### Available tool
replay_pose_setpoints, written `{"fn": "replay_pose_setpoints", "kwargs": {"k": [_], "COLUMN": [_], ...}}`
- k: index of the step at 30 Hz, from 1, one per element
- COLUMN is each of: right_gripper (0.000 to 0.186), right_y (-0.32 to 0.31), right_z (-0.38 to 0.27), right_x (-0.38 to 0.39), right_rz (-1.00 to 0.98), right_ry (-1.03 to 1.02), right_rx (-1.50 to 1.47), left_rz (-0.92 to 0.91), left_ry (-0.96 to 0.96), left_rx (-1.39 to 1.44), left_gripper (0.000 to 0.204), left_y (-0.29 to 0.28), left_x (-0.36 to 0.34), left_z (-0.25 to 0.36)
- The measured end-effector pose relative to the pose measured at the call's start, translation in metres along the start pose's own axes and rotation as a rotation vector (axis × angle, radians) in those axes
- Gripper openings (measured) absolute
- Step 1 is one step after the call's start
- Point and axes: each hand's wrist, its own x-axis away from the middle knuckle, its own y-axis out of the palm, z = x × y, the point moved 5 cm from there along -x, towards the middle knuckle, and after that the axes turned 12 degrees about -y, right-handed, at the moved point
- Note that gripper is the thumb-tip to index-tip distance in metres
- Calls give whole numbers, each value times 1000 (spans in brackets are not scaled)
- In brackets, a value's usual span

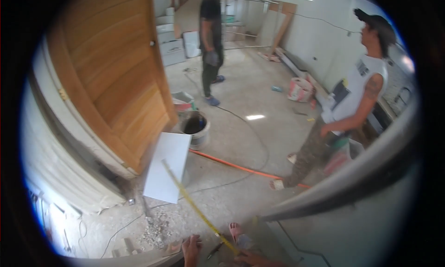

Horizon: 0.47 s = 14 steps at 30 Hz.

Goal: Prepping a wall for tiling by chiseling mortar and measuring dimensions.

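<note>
At the lower edge my right hand (pixel 254 257) is closed at the near end of a yellow tape measure (pixel 199 213). Its blade runs out away from me to the upper left, and the far tip crosses over a white rectangular board (pixel 167 167). My left hand (pixel 191 250) is left of the tape, its fingers curled; whether anything is in them cannot be made out. Between my hands lies a thin dark pen-like object (pixel 214 250). My foot in a sandal (pixel 235 231) shows just beyond the right hand.
A wooden door (pixel 111 77) stands open at left, with a bucket (pixel 197 130) beside it. An orange hose (pixel 236 165) and a dark cable cross the dusty floor. Rubble (pixel 157 230) lies near left. One person (pixel 211 44) stands at the back, another (pixel 357 90) at right.
</note>
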Motion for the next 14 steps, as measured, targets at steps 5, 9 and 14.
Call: {"fn": "replay_pose_setpoints", "kwargs": {"k": [5,9,14], "right_gripper": [45,38,50], "right_y": [-84,-129,-187], "right_z": [-90,-89,-101], "right_x": [-54,-107,-162], "right_rz": [-11,150,204], "right_ry": [-295,320,265], "right_rx": [-26,50,-205], "left_rz": [-9,-7,-14], "left_ry": [-31,-161,-216], "left_rx": [-58,-166,-351], "left_gripper": [35,32,34], "left_y": [51,75,101], "left_x": [-40,-65,-105], "left_z": [56,77,99]}}
